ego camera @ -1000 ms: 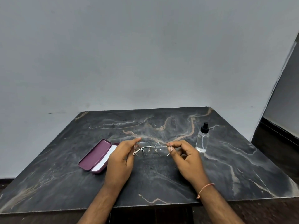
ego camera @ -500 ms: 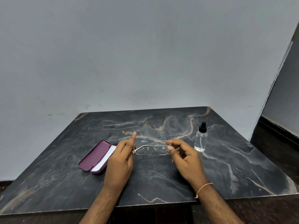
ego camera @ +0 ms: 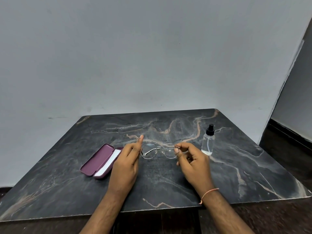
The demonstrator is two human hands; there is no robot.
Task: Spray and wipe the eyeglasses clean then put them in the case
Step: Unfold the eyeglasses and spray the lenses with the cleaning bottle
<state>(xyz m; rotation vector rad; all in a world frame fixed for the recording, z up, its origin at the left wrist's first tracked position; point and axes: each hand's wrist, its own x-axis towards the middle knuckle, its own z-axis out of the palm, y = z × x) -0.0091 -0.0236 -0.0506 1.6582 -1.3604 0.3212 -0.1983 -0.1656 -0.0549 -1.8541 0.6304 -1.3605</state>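
Thin metal-framed eyeglasses (ego camera: 158,151) hang just above the dark marble table (ego camera: 168,186), lenses facing me. My right hand (ego camera: 194,164) pinches the right end of the frame between thumb and forefinger. My left hand (ego camera: 125,164) stands on edge against the frame's left end, one digit pointing straight up and the rest straight; whether anything of it grips the frame is hidden. An open purple case (ego camera: 99,159) lies left of my left hand, with a white cloth (ego camera: 109,163) inside. A clear spray bottle (ego camera: 208,142) with a black nozzle stands upright to the right.
The table backs onto a plain grey wall (ego camera: 152,65). Dark floor shows past the table's right edge and below its front edge. Bare marble lies in front of my hands and behind the glasses.
My left hand has let go of its pinch on the frame's left end, and its finger has lifted and straightened. The right hand keeps its pinch; the glasses have barely moved.
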